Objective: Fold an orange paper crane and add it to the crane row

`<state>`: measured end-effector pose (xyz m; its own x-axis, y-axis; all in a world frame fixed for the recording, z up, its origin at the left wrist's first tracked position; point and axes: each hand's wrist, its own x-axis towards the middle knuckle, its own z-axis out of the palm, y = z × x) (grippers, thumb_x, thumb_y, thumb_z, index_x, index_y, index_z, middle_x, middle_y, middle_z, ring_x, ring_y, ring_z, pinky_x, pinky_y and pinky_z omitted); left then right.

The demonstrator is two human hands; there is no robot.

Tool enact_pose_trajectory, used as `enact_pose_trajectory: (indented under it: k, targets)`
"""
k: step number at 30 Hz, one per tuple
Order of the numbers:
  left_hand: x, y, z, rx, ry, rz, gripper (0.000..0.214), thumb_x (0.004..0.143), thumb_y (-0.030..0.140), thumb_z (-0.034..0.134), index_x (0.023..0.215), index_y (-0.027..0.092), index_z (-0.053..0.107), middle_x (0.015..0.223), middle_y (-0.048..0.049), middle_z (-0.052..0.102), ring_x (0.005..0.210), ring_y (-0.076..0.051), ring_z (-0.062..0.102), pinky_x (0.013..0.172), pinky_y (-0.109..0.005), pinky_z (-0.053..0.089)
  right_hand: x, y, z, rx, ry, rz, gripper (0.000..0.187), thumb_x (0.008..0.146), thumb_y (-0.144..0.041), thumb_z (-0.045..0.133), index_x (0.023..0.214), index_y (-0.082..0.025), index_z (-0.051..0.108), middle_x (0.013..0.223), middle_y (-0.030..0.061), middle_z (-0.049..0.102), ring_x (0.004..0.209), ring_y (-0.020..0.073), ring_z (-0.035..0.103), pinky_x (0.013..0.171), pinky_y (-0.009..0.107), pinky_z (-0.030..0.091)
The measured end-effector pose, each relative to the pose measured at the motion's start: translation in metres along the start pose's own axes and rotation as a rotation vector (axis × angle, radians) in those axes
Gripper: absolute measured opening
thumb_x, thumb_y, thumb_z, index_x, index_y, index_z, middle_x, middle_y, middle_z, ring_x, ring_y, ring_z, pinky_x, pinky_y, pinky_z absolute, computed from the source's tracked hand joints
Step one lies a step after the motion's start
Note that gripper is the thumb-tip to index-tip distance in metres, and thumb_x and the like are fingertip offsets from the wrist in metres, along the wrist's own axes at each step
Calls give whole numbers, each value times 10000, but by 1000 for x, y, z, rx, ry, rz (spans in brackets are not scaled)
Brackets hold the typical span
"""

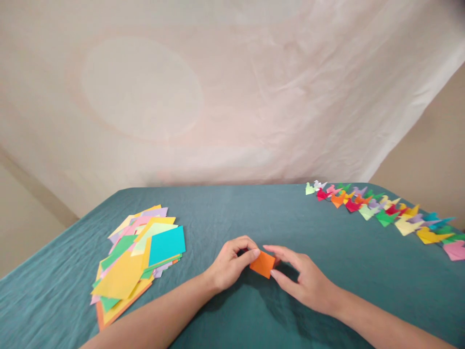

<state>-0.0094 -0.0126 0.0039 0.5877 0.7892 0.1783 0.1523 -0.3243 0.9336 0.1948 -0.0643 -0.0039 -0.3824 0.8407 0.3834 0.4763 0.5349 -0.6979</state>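
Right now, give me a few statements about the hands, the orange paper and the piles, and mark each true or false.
1. Both hands touch the orange paper. True: the left hand and the right hand meet on it.
2. The flat sheets lie to the right of the hands. False: they lie to the left.
3. The folded figures line the table's far right. True.
4. The table cloth is red. False: it is teal.
5. The top sheet of the pile is cyan. True.
6. The right hand holds a folded figure. False: it touches only the orange paper.
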Motion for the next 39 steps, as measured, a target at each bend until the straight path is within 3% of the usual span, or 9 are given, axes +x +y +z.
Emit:
enact_pose_trajectory:
  k: [2,6,11,14,18,25,32,39]
  targets:
    - [0,-2,0,-60,11,-34,290,881,364,477,751,127,581,773,-22,555,724,-129,514,685,-242,403,-1,0,0,-35,-19,-85,439,823,-161,498,1256,-197,435,1073,74,620,921,157,598,839,289,486]
    - [1,-6,1,-55,-34,-63,316,888,395,451,749,127,542,730,-5,516,687,-118,479,654,-231,390,2,4,2,-113,-25,-241,414,817,-71,428,1212,-192,460,1030,71,617,925,155,575,833,304,477]
    - [0,-3,3,163,-181,57,360,931,378,363,745,132,550,738,-16,521,724,-124,485,724,-248,402,5,7,3,-336,26,-456,209,831,-83,470,964,-191,590,850,42,625,786,153,560,705,301,459]
    - [-1,0,4,202,-186,88,332,945,341,338,819,138,568,791,-30,551,774,-133,506,766,-261,410,6,7,1,-444,74,-519,167,835,-86,498,912,-187,607,769,22,607,724,139,537,679,294,428]
    - [-3,5,4,204,-91,59,248,934,318,383,1070,170,528,983,-57,564,894,-148,524,804,-274,428,5,11,-2,-553,147,-501,155,827,-98,506,886,-187,618,765,26,599,726,148,534,688,306,406]
    - [-9,6,10,415,11,281,318,781,369,639,1027,186,557,1042,-76,549,992,-194,497,892,-338,388,6,18,1,-632,183,-344,136,793,-109,512,817,-181,624,779,53,585,730,183,506,672,337,386]
    - [-12,8,15,693,6,402,138,881,250,499,968,212,600,954,-45,616,908,-164,536,825,-315,374,8,11,5,-596,129,-372,159,838,-120,460,859,-162,612,842,72,626,808,189,560,743,354,432]
    - [-8,6,7,795,57,423,206,898,165,436,944,219,629,897,-37,620,850,-160,523,757,-304,352,6,17,5,-619,149,-441,170,848,-78,458,855,-155,610,841,67,642,738,160,576,718,321,452]
